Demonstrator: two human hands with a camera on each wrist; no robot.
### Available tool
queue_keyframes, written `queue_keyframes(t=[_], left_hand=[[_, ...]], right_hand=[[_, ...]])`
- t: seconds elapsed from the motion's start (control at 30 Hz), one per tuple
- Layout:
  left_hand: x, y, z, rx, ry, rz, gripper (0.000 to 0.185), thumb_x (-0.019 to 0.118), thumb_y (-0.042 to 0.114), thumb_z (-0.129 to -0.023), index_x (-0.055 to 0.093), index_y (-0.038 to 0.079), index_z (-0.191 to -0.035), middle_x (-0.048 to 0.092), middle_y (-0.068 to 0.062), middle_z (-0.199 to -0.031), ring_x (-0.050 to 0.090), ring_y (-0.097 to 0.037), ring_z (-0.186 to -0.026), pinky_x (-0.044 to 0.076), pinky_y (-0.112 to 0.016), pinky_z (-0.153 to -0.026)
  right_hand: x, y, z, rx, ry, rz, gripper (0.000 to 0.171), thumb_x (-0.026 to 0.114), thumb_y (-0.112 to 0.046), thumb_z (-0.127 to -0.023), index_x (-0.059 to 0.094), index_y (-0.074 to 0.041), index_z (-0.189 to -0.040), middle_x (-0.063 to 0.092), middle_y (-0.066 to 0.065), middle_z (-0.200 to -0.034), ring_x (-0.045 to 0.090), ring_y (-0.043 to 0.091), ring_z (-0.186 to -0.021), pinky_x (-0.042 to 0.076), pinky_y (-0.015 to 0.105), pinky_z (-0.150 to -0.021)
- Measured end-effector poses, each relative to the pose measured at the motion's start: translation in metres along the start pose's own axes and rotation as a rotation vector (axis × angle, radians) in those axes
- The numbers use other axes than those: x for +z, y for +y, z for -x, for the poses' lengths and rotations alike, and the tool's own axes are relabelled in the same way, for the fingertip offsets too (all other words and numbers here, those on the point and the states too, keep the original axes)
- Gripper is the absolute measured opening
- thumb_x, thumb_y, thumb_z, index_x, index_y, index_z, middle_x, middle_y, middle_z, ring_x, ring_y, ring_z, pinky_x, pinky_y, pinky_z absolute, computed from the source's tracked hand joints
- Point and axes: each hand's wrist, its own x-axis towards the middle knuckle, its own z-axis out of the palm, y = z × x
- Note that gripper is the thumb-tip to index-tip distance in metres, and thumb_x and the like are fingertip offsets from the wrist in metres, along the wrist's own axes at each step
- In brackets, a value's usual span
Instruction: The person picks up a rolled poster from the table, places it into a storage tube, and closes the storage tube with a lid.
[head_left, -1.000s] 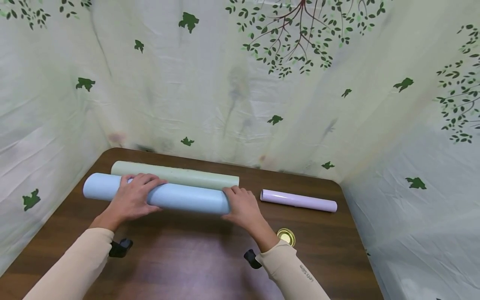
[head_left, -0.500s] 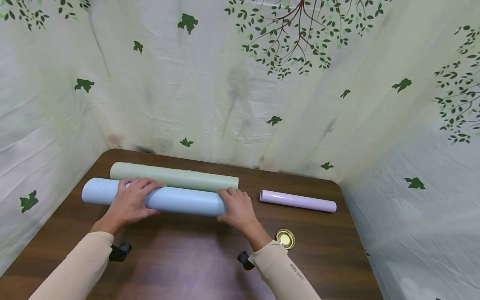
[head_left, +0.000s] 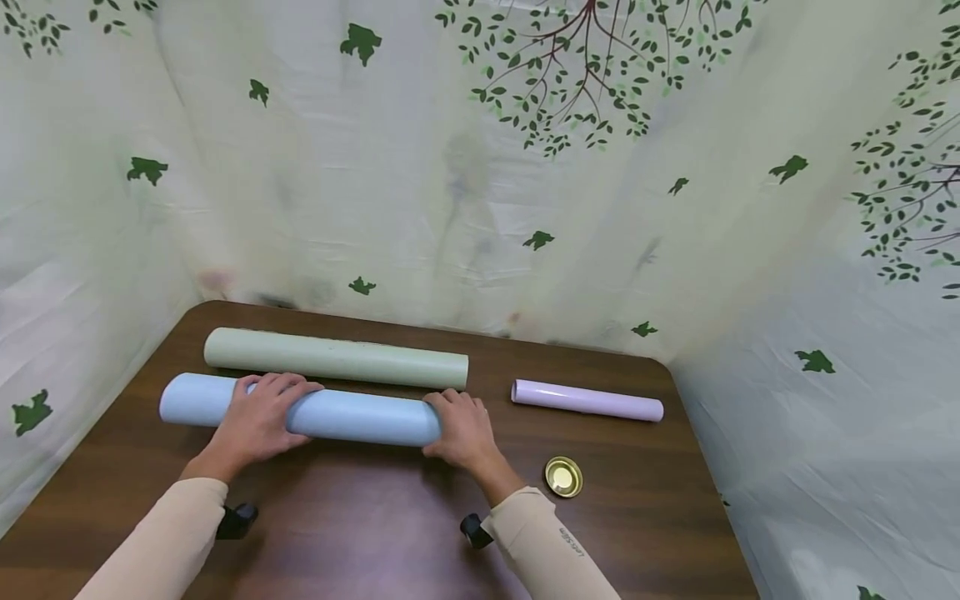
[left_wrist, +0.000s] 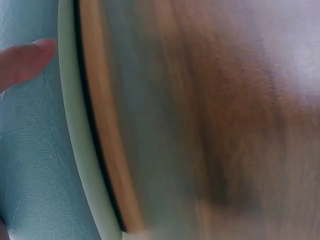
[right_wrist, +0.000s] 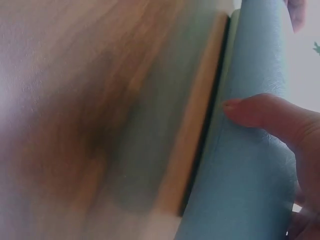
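While both hands grip it, smooth blue roll [head_left: 360, 416] lies cylindrical.

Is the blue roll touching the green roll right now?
No, in the head view a strip of bare table shows between the blue roll and the green roll behind it.

left hand [head_left: 255, 417]: palm down, fingers curled | right hand [head_left: 459, 429]: palm down, fingers curled

Pale blue roll [head_left: 300, 411] of textured sheet, lying flat and crosswise on the dark wooden table [head_left: 375, 533], sitting just in front of a longer green roll [head_left: 335, 358], running nearly parallel to it.
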Motion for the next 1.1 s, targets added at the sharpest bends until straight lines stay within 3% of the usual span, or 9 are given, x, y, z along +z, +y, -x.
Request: queue_keyframes(t=[0.57,1.1], left_hand=[[0.013,-0.004,0.015,-0.080,-0.094,0.013,0.068,0.092,0.023,-0.055,0.062,0.011,-0.115,0.060,-0.013,-0.112,0.053,-0.038,-0.107,0.030,-0.062,-0.090],[0.024,-0.006,0.020,-0.080,-0.100,-0.007,0.070,0.093,0.029,-0.055,0.062,0.012,-0.115,0.060,-0.014,-0.111,0.053,-0.039,-0.106,0.032,-0.062,-0.089]], right_hand=[[0.025,-0.004,0.001,0.021,-0.001,-0.032,0.071,0.090,-0.036,-0.061,0.062,-0.020,-0.124,0.063,0.000,-0.117,0.058,0.021,-0.105,0.043,0.039,-0.089],[0.042,0.004,0.003,-0.032,0.051,-0.023,0.070,0.090,-0.037,-0.059,0.063,-0.019,-0.121,0.064,-0.001,-0.114,0.059,0.020,-0.103,0.044,0.037,-0.087]])
